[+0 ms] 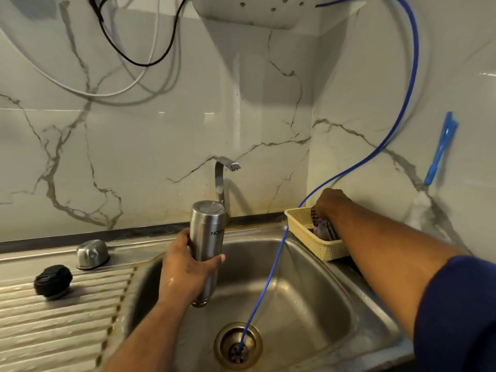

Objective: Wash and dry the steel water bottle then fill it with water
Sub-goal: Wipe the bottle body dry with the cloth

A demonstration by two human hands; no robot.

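Observation:
My left hand (185, 267) grips the steel water bottle (208, 237) upside down over the sink basin (308, 299), its mouth pointing down and its base up. My right hand (331, 205) reaches into the yellow basket (316, 245) at the sink's right rim and holds a dark striped cloth (323, 229). The bottle's steel cup lid (92, 254) and black inner cap (53, 281) lie on the ribbed drainboard to the left. The steel tap (224, 178) stands behind the bottle with no water running.
A thin blue tube (268, 277) hangs from the white purifier (268, 12) on the wall down into the drain (238, 345). Black and white cables loop on the marble wall at top left. A blue tool (440, 151) hangs on the right wall.

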